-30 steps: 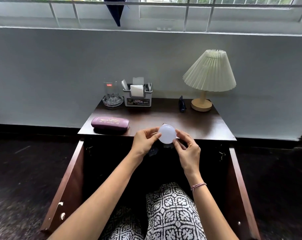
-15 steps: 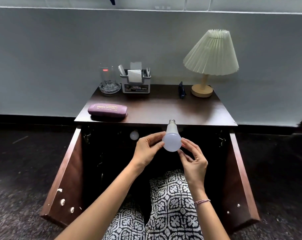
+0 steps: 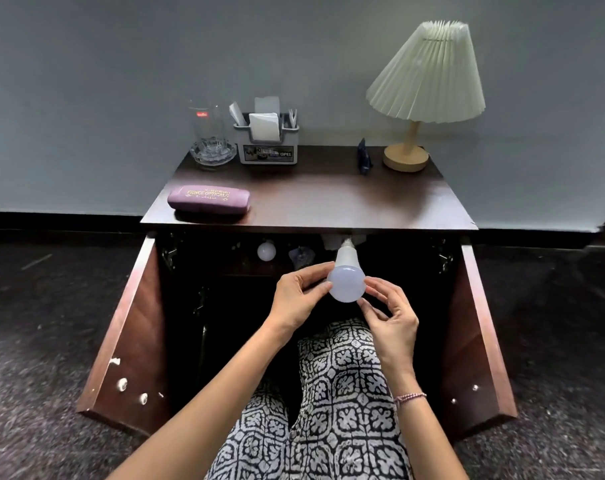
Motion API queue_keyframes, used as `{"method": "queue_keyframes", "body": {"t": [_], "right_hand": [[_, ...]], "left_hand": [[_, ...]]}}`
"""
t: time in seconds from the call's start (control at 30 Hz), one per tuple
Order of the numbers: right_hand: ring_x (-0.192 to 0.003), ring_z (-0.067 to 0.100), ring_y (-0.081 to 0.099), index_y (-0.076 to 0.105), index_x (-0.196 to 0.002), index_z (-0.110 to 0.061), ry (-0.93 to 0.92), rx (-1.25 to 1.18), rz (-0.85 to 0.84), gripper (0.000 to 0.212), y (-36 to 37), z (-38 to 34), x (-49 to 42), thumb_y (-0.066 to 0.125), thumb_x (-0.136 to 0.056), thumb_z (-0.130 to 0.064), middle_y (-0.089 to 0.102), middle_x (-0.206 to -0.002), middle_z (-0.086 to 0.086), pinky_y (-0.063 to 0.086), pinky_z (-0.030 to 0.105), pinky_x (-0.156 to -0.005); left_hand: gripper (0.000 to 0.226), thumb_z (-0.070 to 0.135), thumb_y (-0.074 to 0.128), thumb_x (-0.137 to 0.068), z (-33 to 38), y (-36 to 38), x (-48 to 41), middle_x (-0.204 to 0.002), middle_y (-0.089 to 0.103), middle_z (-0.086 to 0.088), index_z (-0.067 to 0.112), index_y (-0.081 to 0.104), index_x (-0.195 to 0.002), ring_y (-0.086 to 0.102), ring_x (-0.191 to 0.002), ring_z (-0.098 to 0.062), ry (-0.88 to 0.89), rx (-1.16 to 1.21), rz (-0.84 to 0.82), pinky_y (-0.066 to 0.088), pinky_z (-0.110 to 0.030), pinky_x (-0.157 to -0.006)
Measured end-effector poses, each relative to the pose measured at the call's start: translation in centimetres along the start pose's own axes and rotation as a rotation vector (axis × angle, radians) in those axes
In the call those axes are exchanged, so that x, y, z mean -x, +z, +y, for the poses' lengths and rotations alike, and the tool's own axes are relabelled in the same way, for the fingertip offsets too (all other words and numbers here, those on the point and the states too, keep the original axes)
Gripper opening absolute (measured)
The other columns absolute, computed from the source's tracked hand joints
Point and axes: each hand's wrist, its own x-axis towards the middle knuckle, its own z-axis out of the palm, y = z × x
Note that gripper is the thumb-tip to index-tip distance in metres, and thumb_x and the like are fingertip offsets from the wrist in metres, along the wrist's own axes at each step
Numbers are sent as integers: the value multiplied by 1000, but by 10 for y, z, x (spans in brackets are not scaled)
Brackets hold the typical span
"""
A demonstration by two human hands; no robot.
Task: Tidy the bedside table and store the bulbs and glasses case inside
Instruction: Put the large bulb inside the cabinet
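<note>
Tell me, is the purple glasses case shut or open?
Shut. The glasses case lies flat on the tabletop, its two halves closed together.

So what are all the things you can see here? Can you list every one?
bedside table: 1, dark brown, against the grey wall, both doors open
glasses case: 1, purple, front left of the tabletop
drinking glass: 1, clear, back left, standing in a glass dish
organiser: 1, grey, back, holding white papers
lamp: 1, cream pleated shade, wooden base, back right
small dark object: 1, dark blue, beside the lamp base
bulb in hand: 1, white, in front of the open cabinet
bulb inside: 1, white, in the cabinet
left hand: 1, on the held bulb
right hand: 1, on the held bulb; bracelet on the wrist
</note>
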Motion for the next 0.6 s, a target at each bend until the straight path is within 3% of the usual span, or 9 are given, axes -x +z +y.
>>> {"method": "queue_keyframes", "body": {"t": [0.2, 0.33, 0.43, 0.53, 0.6], "right_hand": [[-99, 4, 65, 65, -98, -34, 112, 51, -36, 41, 7, 11, -10, 70, -79, 2, 66, -111, -2, 52, 12, -70], [-96, 3, 66, 67, -104, -22, 150, 138, -61, 36, 14, 25, -32, 68, -79, 4, 67, -109, -2, 51, 8, -72], [-94, 8, 68, 68, -106, -11, 189, 197, -85, 33, 21, 40, -52, 65, -78, 7, 69, -108, 2, 51, 9, -80], [-92, 8, 67, 67, -104, -12, 262, 196, -107, 34, 28, 54, -71, 62, -78, 10, 69, -107, 3, 52, 9, -78], [-94, 12, 66, 65, -106, -8, 289, 188, -106, 32, 31, 65, -79, 62, -80, 9, 68, -111, 7, 52, 13, -76]], "left_hand": [[32, 3, 64, -84, -23, -1, -13, -114, 69, -7, 4, 65, -116, 65, -107, -13, -56, -73, 53, 48, -25, -98], [35, 1, 66, -82, -37, 1, -32, -111, 67, -7, -1, 63, -117, 65, -107, -19, -81, -98, 95, 48, -27, -97], [36, -1, 66, -81, -48, 1, -49, -115, 66, -14, -3, 61, -117, 63, -106, -18, -84, -107, 115, 49, -17, -90], [38, -2, 66, -82, -60, 3, -65, -118, 64, -16, -4, 59, -119, 61, -106, -18, -119, -101, 137, 48, -4, -78], [40, -1, 66, -82, -67, 6, -74, -120, 63, -16, -3, 58, -121, 61, -106, -19, -158, -102, 150, 48, -7, -80]]}}
